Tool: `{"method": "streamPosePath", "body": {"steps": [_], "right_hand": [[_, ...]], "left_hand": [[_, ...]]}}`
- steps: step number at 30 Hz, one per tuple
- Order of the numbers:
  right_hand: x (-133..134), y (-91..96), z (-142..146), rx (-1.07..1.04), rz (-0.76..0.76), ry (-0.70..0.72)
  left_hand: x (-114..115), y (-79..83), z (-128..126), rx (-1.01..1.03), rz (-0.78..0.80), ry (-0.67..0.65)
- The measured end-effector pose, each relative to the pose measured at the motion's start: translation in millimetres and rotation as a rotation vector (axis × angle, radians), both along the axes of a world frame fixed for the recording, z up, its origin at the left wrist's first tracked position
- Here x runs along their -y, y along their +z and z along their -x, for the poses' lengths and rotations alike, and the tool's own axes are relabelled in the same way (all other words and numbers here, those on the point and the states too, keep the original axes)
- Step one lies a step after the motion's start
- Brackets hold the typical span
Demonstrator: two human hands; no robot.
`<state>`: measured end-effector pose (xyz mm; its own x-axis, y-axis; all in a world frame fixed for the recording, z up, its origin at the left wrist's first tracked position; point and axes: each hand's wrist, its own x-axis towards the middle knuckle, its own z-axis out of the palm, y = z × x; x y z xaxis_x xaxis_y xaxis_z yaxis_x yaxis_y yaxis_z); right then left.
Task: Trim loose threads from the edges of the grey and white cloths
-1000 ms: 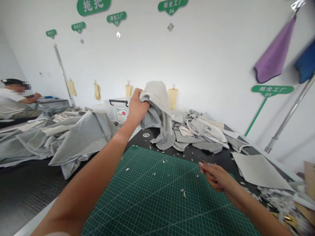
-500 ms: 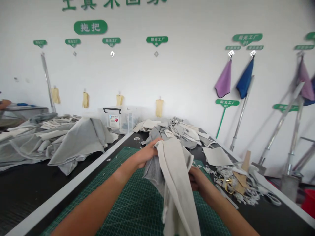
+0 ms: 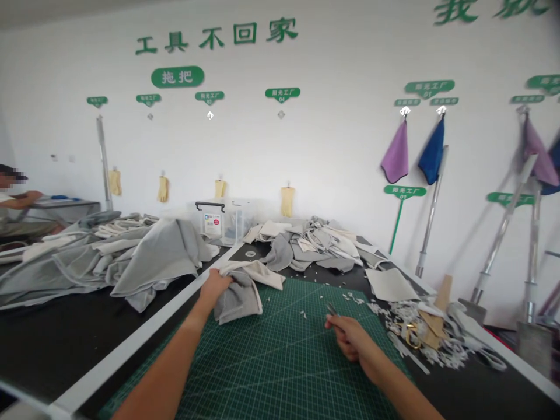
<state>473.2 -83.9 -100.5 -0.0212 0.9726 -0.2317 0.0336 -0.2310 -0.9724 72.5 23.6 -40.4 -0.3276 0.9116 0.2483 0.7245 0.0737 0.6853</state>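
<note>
My left hand [image 3: 215, 287] is closed on a crumpled grey and cream piece of cloth [image 3: 243, 289] that lies at the far left corner of the green cutting mat [image 3: 280, 361]. My right hand [image 3: 350, 337] rests on the right side of the mat, fingers curled round a small thin metal tool [image 3: 331, 310] whose tip sticks out towards the wall. Small white fabric scraps dot the mat between the hands.
A heap of grey and cream cloth pieces [image 3: 312, 245] lies beyond the mat, and a larger grey pile [image 3: 109, 256] covers the left table. A clear storage box [image 3: 219, 220] stands by the wall. Cuttings and gold scissors [image 3: 411, 335] lie to the right. A person [image 3: 13, 195] sits far left.
My left hand has carried the cloth from the far heap, through both hands in front of me, down onto the mat's left corner. My right hand has let go and returned to the right.
</note>
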Motion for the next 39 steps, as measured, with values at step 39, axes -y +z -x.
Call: {"method": "streamPosePath", "body": {"steps": [39], "right_hand": [[6, 3.9, 10, 0.179, -0.078, 0.103]], "left_hand": [[12, 139.1, -35, -0.189, -0.6, 0.047]]}}
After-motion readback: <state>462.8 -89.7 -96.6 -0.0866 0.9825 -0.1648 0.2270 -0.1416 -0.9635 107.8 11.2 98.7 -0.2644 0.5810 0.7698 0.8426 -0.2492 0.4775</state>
